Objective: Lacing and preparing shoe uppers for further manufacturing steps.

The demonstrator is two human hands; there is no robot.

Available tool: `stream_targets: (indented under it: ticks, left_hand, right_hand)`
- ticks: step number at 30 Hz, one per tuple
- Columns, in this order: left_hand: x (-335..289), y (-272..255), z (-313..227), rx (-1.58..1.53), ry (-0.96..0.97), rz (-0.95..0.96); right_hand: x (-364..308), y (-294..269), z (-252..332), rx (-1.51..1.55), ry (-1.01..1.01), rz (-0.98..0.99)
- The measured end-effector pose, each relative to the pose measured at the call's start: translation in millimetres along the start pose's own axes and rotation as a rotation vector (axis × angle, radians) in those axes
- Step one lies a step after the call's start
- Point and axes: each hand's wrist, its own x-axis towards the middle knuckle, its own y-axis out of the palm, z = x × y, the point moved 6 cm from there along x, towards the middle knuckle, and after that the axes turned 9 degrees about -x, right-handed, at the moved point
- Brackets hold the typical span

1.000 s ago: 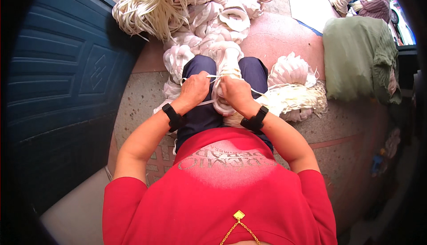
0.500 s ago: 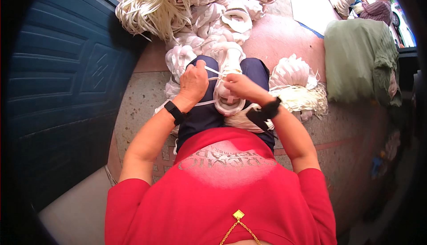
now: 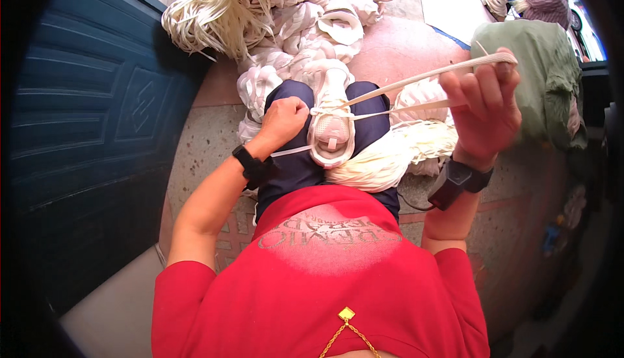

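A white and pale pink sneaker rests between my knees with its heel end toward me. My right hand is raised to the right, its fingers closed around a cream shoelace. Two taut strands run from that hand down to the lacing. Close against the left side of the lacing, my left hand is a fist, apparently pinching the lace there; its fingertips are partly hidden. A short white lace end sticks out below that fist. Both wrists wear black bands.
White and pink shoes lie heaped ahead, with a cream lace bundle on top. Another lace bundle lies by my right leg. A blue panelled door stands left, a green covered bundle right. A person sits far right.
My right hand has swung from the sneaker's lacing up and out to the right, drawing the shoelace strands taut. My left hand has stayed beside the sneaker, slightly lower.
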Motion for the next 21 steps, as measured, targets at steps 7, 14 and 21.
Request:
stream_targets:
  ticks: [7, 14, 21]
  left_hand:
    - [-26.2, 32.1, -100.2, -0.546, 0.362, 0.329]
    - [5.5, -65.8, -65.6, -1.091, 0.039, 0.281]
    - [23.0, -140.4, 24.2, -1.195, -0.129, -0.161]
  right_hand:
    - [29.1, 28.7, -31.7, -0.219, 0.096, 0.168]
    - [-6.0, -112.4, -0.4, -0.147, 0.084, -0.89]
    - [-96.6, -152.9, -74.8, -0.886, 0.611, -0.782]
